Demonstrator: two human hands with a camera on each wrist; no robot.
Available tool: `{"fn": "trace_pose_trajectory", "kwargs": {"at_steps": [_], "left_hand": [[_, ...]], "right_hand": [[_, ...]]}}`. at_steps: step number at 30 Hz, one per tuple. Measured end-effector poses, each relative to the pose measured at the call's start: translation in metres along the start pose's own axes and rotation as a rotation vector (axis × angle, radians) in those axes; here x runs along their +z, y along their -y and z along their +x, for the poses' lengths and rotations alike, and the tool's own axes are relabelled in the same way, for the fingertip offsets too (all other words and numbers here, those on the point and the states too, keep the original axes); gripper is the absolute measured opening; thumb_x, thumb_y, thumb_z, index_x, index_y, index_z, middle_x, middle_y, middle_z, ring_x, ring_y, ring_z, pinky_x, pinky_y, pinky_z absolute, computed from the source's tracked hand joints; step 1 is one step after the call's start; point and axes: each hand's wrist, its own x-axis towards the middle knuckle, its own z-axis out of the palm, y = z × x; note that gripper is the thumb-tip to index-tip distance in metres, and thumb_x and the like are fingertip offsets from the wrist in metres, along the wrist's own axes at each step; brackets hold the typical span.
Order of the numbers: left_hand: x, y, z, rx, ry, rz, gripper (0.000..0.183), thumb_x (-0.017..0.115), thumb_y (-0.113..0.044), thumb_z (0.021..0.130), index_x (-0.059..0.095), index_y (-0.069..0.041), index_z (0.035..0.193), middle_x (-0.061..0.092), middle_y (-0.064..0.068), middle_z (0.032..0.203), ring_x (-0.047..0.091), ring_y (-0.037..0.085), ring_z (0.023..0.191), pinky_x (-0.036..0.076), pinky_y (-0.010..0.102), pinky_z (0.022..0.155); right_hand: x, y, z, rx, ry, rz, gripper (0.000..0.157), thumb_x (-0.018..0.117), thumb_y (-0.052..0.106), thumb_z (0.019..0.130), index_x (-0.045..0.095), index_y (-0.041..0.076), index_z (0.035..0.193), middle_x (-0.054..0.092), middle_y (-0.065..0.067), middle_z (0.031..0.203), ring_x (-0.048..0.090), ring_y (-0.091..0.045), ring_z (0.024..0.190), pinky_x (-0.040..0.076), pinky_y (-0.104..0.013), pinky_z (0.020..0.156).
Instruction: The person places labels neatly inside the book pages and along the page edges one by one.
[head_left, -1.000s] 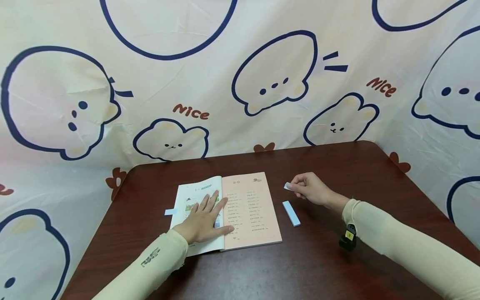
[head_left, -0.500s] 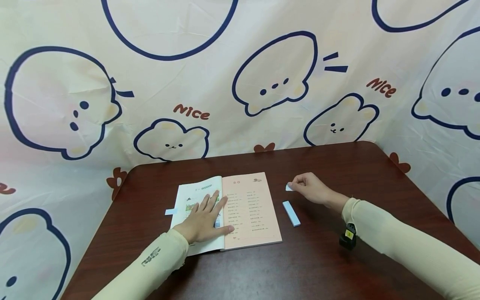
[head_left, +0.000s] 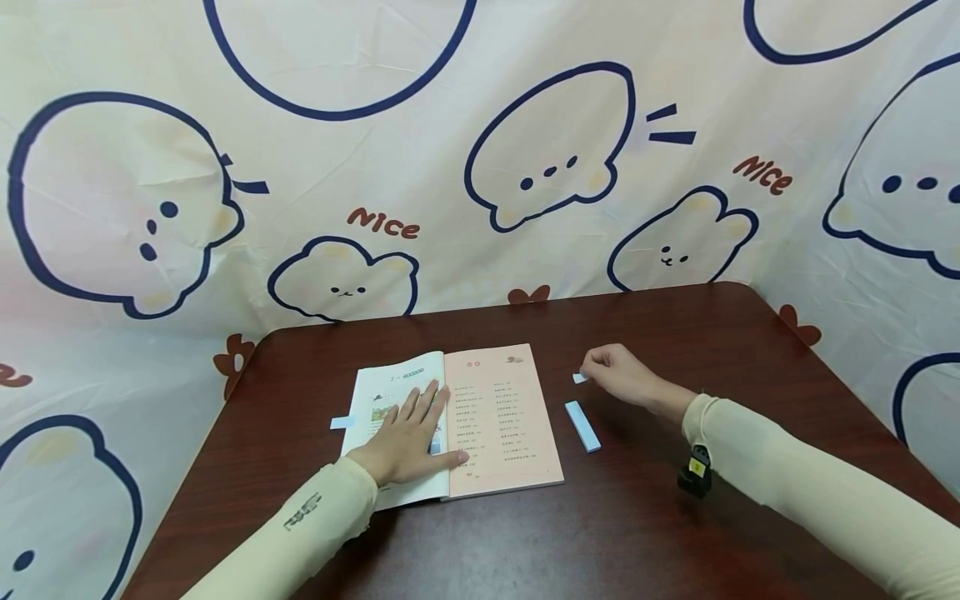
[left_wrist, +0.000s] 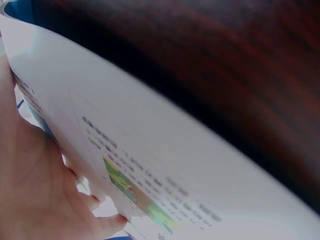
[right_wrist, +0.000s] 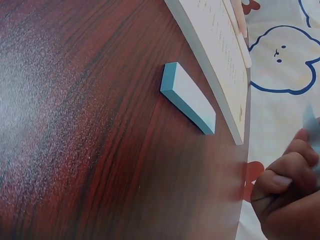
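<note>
Resting on the open book [head_left: 510, 425], the left hand [head_left: 403, 442] has its grip spread. The right hand [head_left: 624, 379] pinches a pale-blue slip [head_left: 578, 378] near a pale-blue block [head_left: 582, 427].

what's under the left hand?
The left hand lies over an open book, mostly its left page, thumb over the right page. Part of a printed picture shows beside the fingers; whatever is directly beneath the hand is covered.

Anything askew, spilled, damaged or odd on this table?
Nothing looks spilled or damaged. A blue strip juts past the left edge of the book, perhaps a page marker. The blue block lies at a slant to the book's right edge, only mildly askew.
</note>
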Motion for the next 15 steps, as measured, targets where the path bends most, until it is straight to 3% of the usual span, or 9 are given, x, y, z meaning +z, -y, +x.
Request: {"fn": "trace_pose_trajectory", "kwargs": {"at_steps": [7,15], "left_hand": [[-0.0014,-0.0006,0.0012,-0.013,0.012,-0.002,0.112,0.048,-0.079,0.089,0.005,-0.007,0.163,0.001,0.012,0.172,0.007,0.042,0.158,0.016,0.066,0.122],[-0.0014,-0.0015,0.0014,-0.025,0.015,-0.006,0.116,0.048,-0.081,0.088,0.003,-0.005,0.163,0.001,0.011,0.173,0.007,0.041,0.158,0.016,0.066,0.122]], "right_hand": [[-0.0008,0.0002,-0.0006,-0.059,0.084,0.063,0.034,0.053,0.026,0.107,0.057,-0.006,0.098,0.045,0.001,0.067,0.035,-0.011,0.055,0.035,-0.025,0.052],[0.0009,0.0007,-0.0001,-0.005,0.069,0.081,0.029,0.052,0.022,0.106,0.059,-0.006,0.101,0.047,0.002,0.069,0.038,-0.011,0.058,0.037,-0.025,0.055]]}}
